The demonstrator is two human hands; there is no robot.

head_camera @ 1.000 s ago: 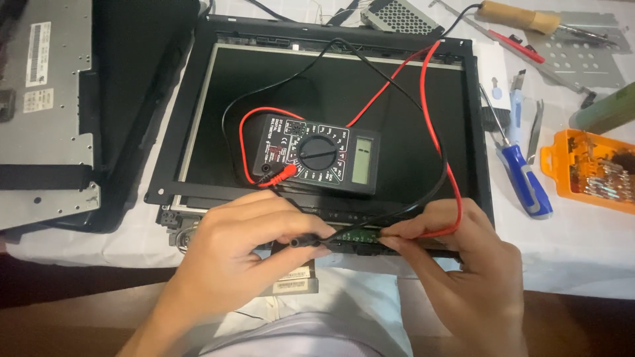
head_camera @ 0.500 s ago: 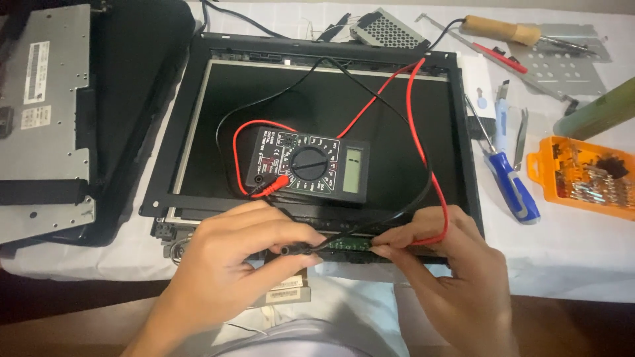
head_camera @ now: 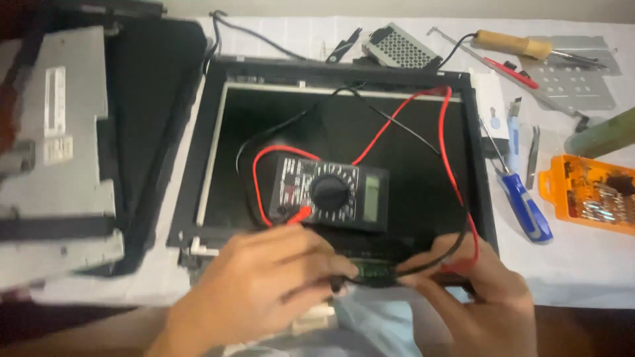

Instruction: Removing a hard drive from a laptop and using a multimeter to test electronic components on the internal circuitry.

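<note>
Multimeter (head_camera: 329,194) rests on the panel so left hand (head_camera: 264,291) and right hand (head_camera: 476,297), each pinching a probe, reach the circuit strip (head_camera: 374,271) at its near edge.

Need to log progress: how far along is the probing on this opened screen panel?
Done: the multimeter lies on the bare screen panel with red and black leads plugged in. In hand: the left hand and right hand press probes to the small green board at the panel's near edge. Left: any reading; the display is too blurred to tell.
</note>
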